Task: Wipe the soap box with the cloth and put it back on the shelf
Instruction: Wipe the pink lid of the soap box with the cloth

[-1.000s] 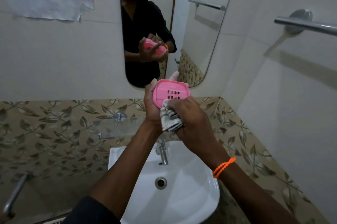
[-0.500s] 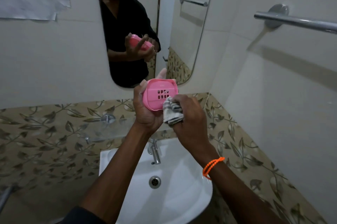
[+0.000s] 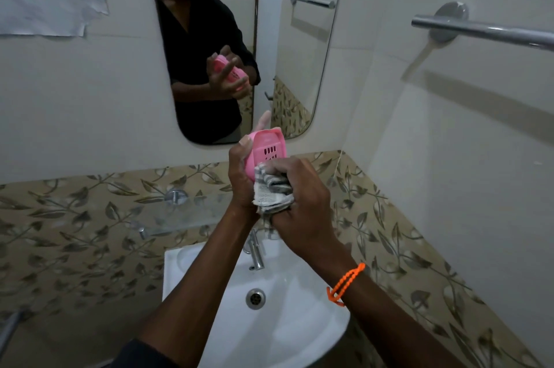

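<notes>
Two hands work above the white sink: the right hand clutches a bunched striped cloth against the pink soap box, which the left hand grips upright. Beyond, a glass shelf and a mirror occupy the wall.

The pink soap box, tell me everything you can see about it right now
The soap box looks like glossy pink plastic, with rounded corners and a patch of drain slots in its face. It is held up above the sink, in front of the mirror's lower edge, tilted on edge. The left hand grips it from the left side, while the right hand presses a bunched grey-and-white cloth against its lower part.
</notes>
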